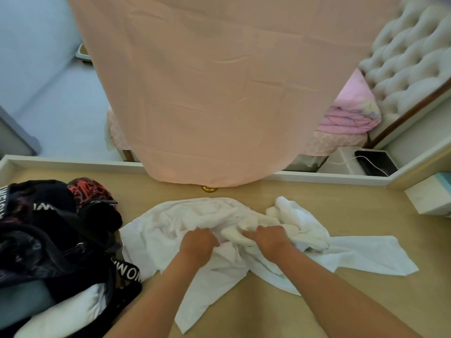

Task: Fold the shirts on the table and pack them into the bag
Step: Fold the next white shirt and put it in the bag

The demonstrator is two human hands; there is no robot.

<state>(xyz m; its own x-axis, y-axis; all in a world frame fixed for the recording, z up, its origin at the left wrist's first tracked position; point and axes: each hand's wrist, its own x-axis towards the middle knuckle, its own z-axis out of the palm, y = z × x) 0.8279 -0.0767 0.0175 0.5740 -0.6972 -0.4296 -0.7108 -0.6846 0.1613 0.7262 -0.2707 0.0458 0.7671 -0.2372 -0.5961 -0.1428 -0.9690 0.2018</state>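
Head view, white shirts: the white shirts (219,223) lie crumpled and unfolded in a loose heap on the middle of the table (341,301); one flat panel trails off to the right and another hangs toward the near edge; how many garments make up the heap cannot be told
Head view, left hand: the left hand (197,245) rests on the heap's near side, back of the hand up, fingers curled into the cloth and grasping a bunch of it
Head view, right hand: the right hand (268,242) sits just beside the left, fingers bent down into a thick fold of the same heap and gripping it; both forearms are bare
Head view, bag: the bag (48,240), black with white lettering on its straps, stands open at the left end of the table, its edge touching the heap; a white garment (66,311) shows inside near the front, and a red and black patterned piece (89,191) sits at its far side
Head view, far edge: a peach cloth (207,81) hangs down over the table's back rim, with a gold knob (209,189) just below its hem
Head view, right side: a white box (427,198) lies on the table's right end, well apart from the heap
Head view, beyond the table: a folded pink quilt (349,111) lies beside a tufted headboard (410,52), and a black device (377,162) with a white cable lies on a low white stand
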